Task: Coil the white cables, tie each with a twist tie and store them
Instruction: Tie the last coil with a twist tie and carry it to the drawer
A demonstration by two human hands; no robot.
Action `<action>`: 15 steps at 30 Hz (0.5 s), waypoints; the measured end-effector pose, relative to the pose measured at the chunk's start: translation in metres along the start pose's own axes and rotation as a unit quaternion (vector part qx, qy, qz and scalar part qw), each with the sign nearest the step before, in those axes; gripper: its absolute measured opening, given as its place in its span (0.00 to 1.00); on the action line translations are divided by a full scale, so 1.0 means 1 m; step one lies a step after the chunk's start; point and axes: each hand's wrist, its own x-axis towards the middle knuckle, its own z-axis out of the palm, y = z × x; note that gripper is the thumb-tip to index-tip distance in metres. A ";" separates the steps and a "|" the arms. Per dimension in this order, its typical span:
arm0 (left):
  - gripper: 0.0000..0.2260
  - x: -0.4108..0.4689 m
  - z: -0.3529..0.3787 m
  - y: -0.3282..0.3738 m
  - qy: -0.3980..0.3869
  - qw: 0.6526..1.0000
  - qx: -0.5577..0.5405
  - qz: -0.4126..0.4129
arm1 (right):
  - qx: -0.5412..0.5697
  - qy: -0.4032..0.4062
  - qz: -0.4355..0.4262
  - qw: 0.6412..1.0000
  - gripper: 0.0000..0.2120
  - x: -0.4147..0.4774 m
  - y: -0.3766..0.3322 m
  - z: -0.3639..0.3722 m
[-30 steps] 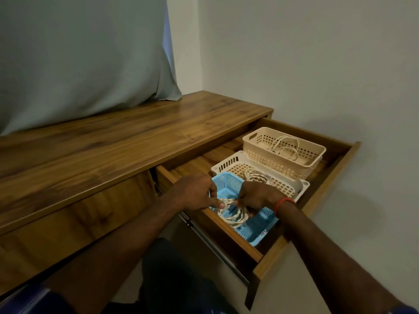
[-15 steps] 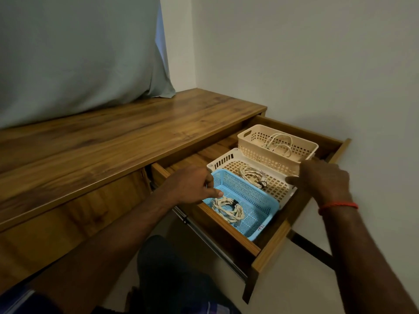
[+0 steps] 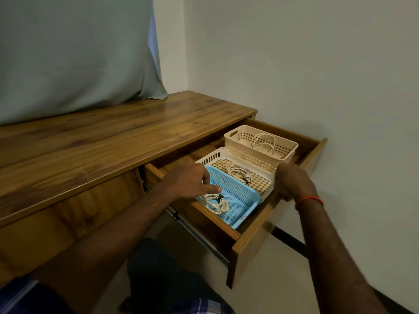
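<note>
At centre frame our left hand [image 3: 190,180] hovers over the blue basket [image 3: 240,197] (coiled cable [image 3: 215,203] inside); our right hand [image 3: 292,182] grips the drawer front [image 3: 250,254].

The drawer [image 3: 254,241] is brown wood grain. At its front, a blue basket [image 3: 240,196], fine mesh; behind, a white basket [image 3: 209,157] and a beige basket [image 3: 256,156], square-holed. Red wristband [image 3: 308,199].

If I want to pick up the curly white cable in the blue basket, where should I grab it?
The best grip on the coiled cable is probably its black tie, where the loops are bundled. Come straight down from above: it lies flat in the blue basket, whose walls block the sides.
</note>
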 end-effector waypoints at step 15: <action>0.42 -0.003 -0.016 -0.001 -0.015 0.995 -0.017 -0.094 | 0.179 0.077 -0.016 0.981 0.09 0.039 -0.036 0.027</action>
